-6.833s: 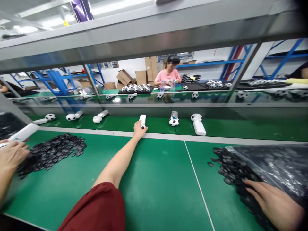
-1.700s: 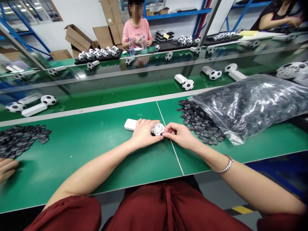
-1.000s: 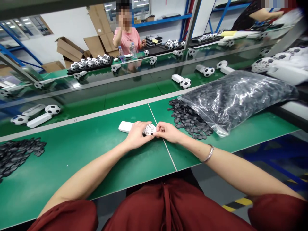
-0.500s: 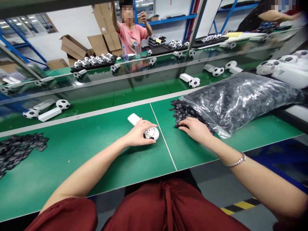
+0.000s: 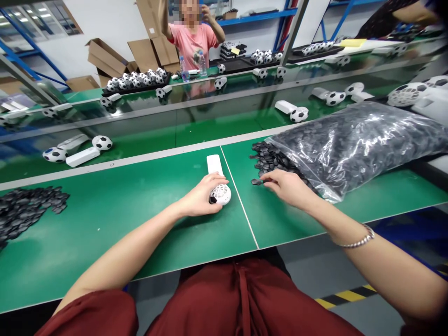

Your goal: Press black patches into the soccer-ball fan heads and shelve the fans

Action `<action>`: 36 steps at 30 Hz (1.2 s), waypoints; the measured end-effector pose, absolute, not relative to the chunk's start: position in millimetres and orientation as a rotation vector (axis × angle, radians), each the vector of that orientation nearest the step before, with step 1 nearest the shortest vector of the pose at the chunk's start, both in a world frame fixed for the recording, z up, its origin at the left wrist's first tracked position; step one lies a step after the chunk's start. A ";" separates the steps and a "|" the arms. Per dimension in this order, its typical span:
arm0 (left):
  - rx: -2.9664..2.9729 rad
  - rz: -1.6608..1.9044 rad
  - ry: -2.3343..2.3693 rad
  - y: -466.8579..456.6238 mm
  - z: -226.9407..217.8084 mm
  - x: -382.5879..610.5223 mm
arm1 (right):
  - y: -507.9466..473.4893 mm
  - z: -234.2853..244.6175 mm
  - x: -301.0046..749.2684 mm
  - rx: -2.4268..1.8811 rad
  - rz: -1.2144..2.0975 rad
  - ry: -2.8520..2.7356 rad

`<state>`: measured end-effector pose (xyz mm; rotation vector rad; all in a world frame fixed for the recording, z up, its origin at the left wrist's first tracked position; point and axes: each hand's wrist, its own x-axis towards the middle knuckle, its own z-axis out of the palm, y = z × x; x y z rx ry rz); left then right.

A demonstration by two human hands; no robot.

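Note:
My left hand (image 5: 205,193) is closed around the round head of a white soccer-ball gadget (image 5: 222,193) that lies on the green worktop. The head has an open white lattice with a black patch on its near left side, and its flat white handle points away from me. My right hand (image 5: 285,186) pinches the edge of a small black plastic piece (image 5: 257,182) between thumb and fingers, just in front of a heap of similar black pieces (image 5: 271,156). That heap spills from the mouth of a clear plastic bag (image 5: 364,144) full of them.
Another pile of black pieces (image 5: 31,207) lies at the left. Beyond the worktop's pale rail, a green conveyor (image 5: 168,128) carries finished-looking soccer-ball gadgets (image 5: 299,114). Across it a person in a pink shirt (image 5: 194,42) stands behind a tray of balls (image 5: 136,79). More gadgets stand at far right.
The gadget in my left hand has turned so its handle points more straight away from me. My right hand has drawn a black piece slightly off the heap's near edge.

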<state>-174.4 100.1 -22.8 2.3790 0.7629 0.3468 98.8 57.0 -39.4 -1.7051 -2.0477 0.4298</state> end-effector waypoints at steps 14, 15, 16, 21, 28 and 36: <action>2.265 0.461 0.787 95.1 -29.1 -167.4 | 58.3 -29.1 23.6 -1.079 0.917 -2.006; 2.248 0.457 0.797 94.6 -28.2 -167.1 | 59.0 -30.6 22.5 -1.097 0.930 -1.976; 2.232 0.454 0.806 94.0 -27.4 -166.8 | 59.6 -31.8 21.8 -1.120 0.945 -1.940; 2.185 0.459 0.845 92.3 -28.0 -165.5 | 62.3 -35.2 20.2 -1.179 1.074 -1.824; 2.164 0.457 0.853 94.1 -27.9 -163.3 | 69.9 -44.6 20.5 -1.183 1.225 -1.746; 2.218 0.464 0.852 95.2 -28.6 -166.0 | 87.0 -58.5 79.4 -1.726 0.275 -2.051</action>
